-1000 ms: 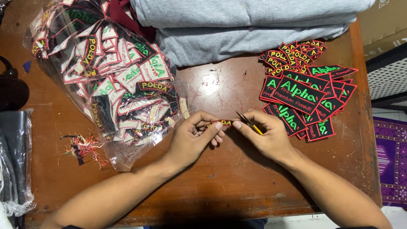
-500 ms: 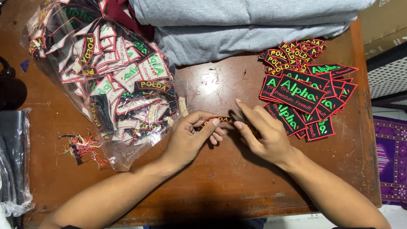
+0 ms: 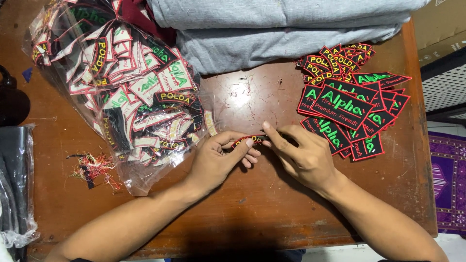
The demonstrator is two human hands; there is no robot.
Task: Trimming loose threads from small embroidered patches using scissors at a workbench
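My left hand (image 3: 221,160) and my right hand (image 3: 301,155) meet over the middle of the brown wooden table (image 3: 252,208). Between them they pinch a small curved black patch with a red border (image 3: 250,139); the left thumb and fingers hold its left end, the right index finger and thumb press its right end. Most of the patch is hidden by fingers. Just right of my right hand lies a pile of black patches with green lettering and red edges (image 3: 349,109).
A clear plastic bag full of embroidered patches (image 3: 126,92) lies at the left. Folded grey cloth (image 3: 286,29) is stacked at the back. A tuft of cut thread scraps (image 3: 92,167) sits near the left. Black plastic-wrapped material (image 3: 14,184) is at the left edge.
The yellow-handled tool seen in my right hand a second ago is no longer visible. My right fingers have moved left onto the small patch.
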